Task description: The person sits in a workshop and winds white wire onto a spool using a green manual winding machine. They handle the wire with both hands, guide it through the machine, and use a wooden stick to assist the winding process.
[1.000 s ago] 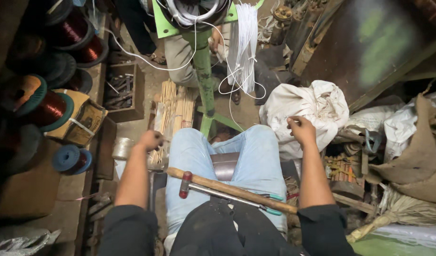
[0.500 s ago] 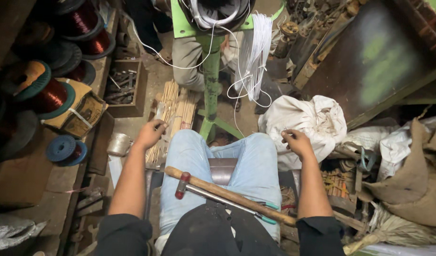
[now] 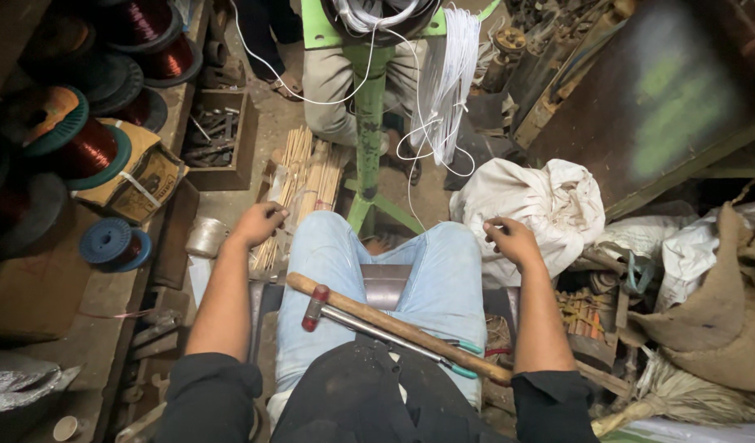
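Seated person, both arms stretched forward past the knees. Left hand [image 3: 258,223] curled loosely, fingers bent in, touching or just over the near end of a bundle of thin wooden sticks [image 3: 305,184] lying on the floor; whether it pinches a stick cannot be told. Right hand [image 3: 513,239] closed in a loose fist, knuckles up, just beside a white cloth sack [image 3: 542,205]; a thin white wire [image 3: 410,176] hangs down towards it from the looped hank above, but whether the fingers hold it is unclear. A hammer [image 3: 394,326] with a wooden handle lies across the lap, behind both hands, with a metal-shafted tool [image 3: 369,322] alongside it, likely parked there to stay within reach while the hands are busy. Ahead of the hands stands a green stand [image 3: 369,123] draped with white wire, between the knees. Copper wire spools [image 3: 82,148] sit well off to the left of the left hand.
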{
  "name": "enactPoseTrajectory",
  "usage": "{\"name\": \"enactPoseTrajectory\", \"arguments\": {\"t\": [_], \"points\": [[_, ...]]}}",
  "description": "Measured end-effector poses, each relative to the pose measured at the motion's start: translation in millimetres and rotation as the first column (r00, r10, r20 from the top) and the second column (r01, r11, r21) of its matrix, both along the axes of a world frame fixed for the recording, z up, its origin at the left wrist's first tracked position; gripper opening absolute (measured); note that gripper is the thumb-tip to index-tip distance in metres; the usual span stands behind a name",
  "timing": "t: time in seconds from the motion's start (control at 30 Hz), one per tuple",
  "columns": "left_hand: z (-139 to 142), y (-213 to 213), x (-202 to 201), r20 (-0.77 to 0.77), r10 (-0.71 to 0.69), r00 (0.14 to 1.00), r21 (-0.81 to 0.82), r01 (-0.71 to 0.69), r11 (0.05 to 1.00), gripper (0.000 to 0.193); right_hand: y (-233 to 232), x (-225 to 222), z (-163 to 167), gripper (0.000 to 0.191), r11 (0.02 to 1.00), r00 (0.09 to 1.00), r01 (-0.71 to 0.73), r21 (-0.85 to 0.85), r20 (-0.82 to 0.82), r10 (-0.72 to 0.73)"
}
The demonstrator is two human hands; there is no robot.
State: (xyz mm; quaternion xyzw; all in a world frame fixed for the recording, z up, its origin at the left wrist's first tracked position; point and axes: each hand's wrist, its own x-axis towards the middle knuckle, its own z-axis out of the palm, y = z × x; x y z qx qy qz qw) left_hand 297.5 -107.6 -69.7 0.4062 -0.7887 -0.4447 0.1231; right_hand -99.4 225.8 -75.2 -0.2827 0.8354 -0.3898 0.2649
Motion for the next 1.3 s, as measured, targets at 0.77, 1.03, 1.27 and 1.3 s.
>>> {"name": "enactPoseTrajectory", "arguments": {"t": [0.77,1.03,1.27,1.3], "points": [[-1.0,-1.4,5.4,0.064,-0.031,0.997,0.031,0.029,0.999,0.033,-0.1,0.8,-4.1,0.041,0.995,0.998,-0.047,0.089,-0.029,0.05],[-0.4,-0.1,4.5,0.048,-0.014,0.999,0.064,0.01,0.998,0.034,0.3,3.0,-2.9,0.041,0.994,0.998,-0.066,0.086,-0.009,0.067],[-0.8,2.1,3.2,0.069,-0.01,0.998,0.061,0.005,0.998,0.034,0.5,2.9,-2.5,0.04,0.991,0.998,-0.06,0.121,-0.026,0.063],[-1.2,2.0,3.2,0.065,-0.016,0.998,0.064,0.012,0.998,0.034,0.9,2.9,-2.3,0.04,0.99,0.998,-0.057,0.126,-0.028,0.061]]}}
